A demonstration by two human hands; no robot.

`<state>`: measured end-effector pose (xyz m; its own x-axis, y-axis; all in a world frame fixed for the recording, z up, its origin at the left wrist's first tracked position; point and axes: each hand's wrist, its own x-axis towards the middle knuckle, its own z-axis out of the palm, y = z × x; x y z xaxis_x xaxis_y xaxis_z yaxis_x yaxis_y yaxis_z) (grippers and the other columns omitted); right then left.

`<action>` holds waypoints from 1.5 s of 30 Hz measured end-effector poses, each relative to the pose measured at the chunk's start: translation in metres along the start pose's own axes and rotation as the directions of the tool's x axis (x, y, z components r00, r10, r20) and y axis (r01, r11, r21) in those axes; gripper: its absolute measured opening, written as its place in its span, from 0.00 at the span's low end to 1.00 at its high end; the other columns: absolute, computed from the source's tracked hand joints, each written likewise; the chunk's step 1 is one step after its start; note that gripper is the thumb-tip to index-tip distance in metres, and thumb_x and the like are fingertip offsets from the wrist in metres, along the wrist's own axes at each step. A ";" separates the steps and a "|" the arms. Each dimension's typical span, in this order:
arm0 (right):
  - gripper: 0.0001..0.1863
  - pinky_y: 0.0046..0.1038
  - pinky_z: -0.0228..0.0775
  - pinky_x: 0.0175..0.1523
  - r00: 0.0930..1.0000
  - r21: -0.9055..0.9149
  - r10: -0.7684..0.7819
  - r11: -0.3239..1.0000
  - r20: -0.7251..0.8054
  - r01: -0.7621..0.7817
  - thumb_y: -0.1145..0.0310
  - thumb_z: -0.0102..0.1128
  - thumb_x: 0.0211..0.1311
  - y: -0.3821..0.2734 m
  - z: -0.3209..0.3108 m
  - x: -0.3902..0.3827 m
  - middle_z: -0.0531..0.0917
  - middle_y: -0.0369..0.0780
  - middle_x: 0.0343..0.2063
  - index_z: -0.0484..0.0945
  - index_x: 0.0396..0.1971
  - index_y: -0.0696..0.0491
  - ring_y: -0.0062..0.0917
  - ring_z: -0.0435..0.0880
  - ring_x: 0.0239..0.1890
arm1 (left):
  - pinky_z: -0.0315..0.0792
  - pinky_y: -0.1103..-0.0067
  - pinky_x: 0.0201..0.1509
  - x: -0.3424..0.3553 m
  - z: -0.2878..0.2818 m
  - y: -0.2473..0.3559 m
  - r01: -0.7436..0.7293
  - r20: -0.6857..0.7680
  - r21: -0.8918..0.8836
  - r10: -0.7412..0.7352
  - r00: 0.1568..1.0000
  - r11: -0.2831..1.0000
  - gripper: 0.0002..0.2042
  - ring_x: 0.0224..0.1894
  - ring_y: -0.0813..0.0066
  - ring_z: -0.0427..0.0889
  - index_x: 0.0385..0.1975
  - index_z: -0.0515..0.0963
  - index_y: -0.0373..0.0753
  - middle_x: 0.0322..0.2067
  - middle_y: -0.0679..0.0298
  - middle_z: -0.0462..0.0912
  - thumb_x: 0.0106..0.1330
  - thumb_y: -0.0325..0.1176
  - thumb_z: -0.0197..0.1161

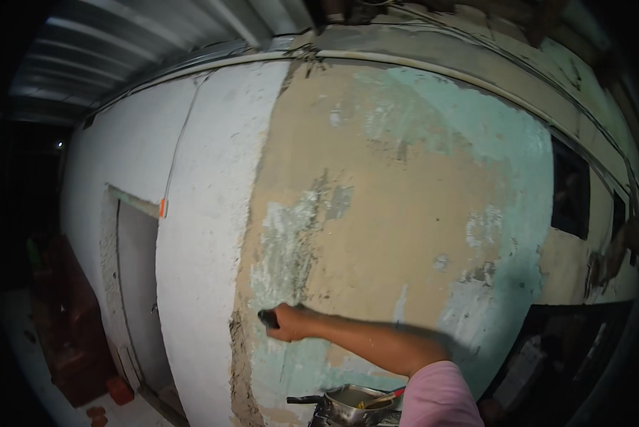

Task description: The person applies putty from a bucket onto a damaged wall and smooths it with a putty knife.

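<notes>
My right hand (289,322) reaches out to the wall at the end of a bare forearm, below a pink sleeve (440,395). Its fingers are closed around a small black object (267,318), perhaps a tool's handle; its exact kind does not show. The hand is at the patchy wall (383,235), where tan plaster, pale green paint and whitish smears meet. Below the arm is a metal pot (351,411) with a dark side handle (302,400). A red-handled implement (387,397) leans in it. My left hand is out of view.
A white wall section (206,213) borders the patchy part along a rough edge (243,363). Left of it are a doorway (140,270) and reddish-brown furniture (70,320). A dark window (571,186) and a dark opening (568,356) lie right. Pipes and cables (433,62) run along the top.
</notes>
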<state>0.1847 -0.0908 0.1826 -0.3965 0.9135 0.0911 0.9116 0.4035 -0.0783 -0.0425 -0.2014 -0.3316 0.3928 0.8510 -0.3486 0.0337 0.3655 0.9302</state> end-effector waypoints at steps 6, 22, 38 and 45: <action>0.09 0.27 0.77 0.33 0.432 0.248 -0.023 0.791 -0.901 0.560 0.67 0.65 0.62 0.103 -0.175 -0.077 0.83 0.38 0.26 0.76 0.36 0.53 0.24 0.84 0.28 | 0.68 0.58 0.55 -0.007 0.006 0.020 -0.029 0.205 0.202 -0.014 0.979 0.979 0.26 0.55 0.61 0.79 0.57 0.76 0.38 0.51 0.57 0.81 0.67 0.50 0.50; 0.10 0.33 0.79 0.41 -0.338 0.170 0.541 0.685 -0.770 0.708 0.73 0.64 0.60 0.183 -0.123 -0.455 0.79 0.36 0.31 0.74 0.40 0.50 0.28 0.82 0.31 | 0.71 0.70 0.48 -0.045 0.077 0.097 -0.119 0.383 0.110 0.069 0.921 0.987 0.22 0.44 0.70 0.78 0.60 0.73 0.39 0.45 0.64 0.82 0.66 0.37 0.52; 0.09 0.27 0.79 0.33 0.028 0.199 0.209 0.870 -0.978 0.451 0.74 0.66 0.59 0.133 -0.292 -0.358 0.81 0.37 0.29 0.77 0.36 0.59 0.22 0.81 0.26 | 0.61 0.81 0.26 -0.040 0.123 0.069 -0.152 0.053 -0.476 0.201 0.978 0.866 0.12 0.21 0.83 0.65 0.27 0.74 0.49 0.23 0.75 0.72 0.70 0.47 0.52; 0.06 0.24 0.75 0.29 0.007 0.061 0.063 0.929 -0.998 0.364 0.73 0.65 0.59 0.135 -0.293 -0.337 0.81 0.37 0.26 0.78 0.32 0.58 0.20 0.80 0.23 | 0.67 0.80 0.38 -0.027 0.112 0.049 -0.034 0.169 -0.463 0.125 0.978 0.886 0.16 0.32 0.81 0.72 0.32 0.76 0.46 0.28 0.71 0.75 0.72 0.48 0.47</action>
<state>0.4731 -0.3592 0.4325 0.1626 -0.0201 0.9865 0.6962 0.7108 -0.1002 0.0518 -0.2482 -0.2634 0.5436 0.8140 -0.2047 -0.4088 0.4698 0.7824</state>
